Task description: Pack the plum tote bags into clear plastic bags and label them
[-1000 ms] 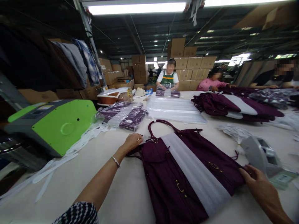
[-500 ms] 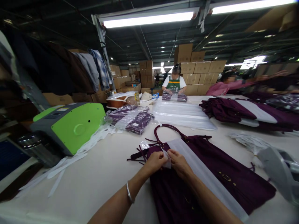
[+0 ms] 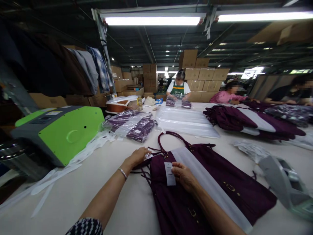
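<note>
A dark purple handbag (image 3: 161, 199) lies flat on the table, its looped handle pointing away from me and a white wrapping strip (image 3: 195, 169) running down its middle. My right hand (image 3: 184, 176) pinches the edge of a white printed hang tag (image 3: 170, 174), which rests over the bag's upper left part. At the bag's top left corner, my left hand (image 3: 139, 156) has its fingers closed at a small clear plastic packet (image 3: 148, 156), partly hidden by the fingers. Thin purple cords and strap ends trail beside that hand.
A green and grey machine (image 3: 73, 133) stands left, with white strips beside it. Beyond the bag are a plastic-wrapped purple bag (image 3: 134, 125) and clear plastic sleeves (image 3: 186, 122). Purple bags (image 3: 234, 119) are piled right, near a grey tape dispenser (image 3: 281, 182). Co-workers sit across the table.
My left hand has left the tag and moved left to the clear packet. The right hand keeps the tag, now lying flatter with its print showing. The view has shifted slightly.
</note>
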Demonstrator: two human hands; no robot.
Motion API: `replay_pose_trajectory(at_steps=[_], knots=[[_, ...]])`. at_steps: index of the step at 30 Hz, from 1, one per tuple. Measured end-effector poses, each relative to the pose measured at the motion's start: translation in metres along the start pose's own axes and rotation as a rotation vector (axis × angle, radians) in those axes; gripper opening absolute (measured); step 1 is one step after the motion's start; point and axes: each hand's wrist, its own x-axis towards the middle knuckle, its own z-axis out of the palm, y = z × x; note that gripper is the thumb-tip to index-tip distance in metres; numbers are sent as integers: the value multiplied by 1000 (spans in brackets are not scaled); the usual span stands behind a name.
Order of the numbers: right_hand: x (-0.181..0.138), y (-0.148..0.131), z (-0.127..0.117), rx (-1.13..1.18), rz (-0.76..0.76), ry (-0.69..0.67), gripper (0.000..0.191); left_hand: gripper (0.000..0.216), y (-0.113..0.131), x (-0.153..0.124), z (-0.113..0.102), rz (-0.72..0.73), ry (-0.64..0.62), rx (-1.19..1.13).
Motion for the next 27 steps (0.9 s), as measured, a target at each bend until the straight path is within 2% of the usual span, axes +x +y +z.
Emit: replay_pose_trajectory(at_steps=[3,7,10,13,15,18,23,27], knots=[[0,1,1,8,-11,-32,41,38,2,4,-7,-8,-12,62],[4,2,-5,66,-4,-73,48,26,6,6,-21,-114,49,83],[9,-1,-9,137,54,-89,50,14,11,2,-32,-201,134,23],[15,-7,-5,224,107,-126,50,10,27,-5,-34,-255,178,-132],[16,-9,4,256,108,-196,51,10,46,-13,-25,-257,147,-283],[15,-6,17,291,114,-263,47,16,77,-27,1,-237,69,-512],[8,7,22,246,75,-153,37,32,108,-44,50,-231,58,-960],[7,5,19,92,53,-136,30,39,122,-49,70,-185,74,-1118]])
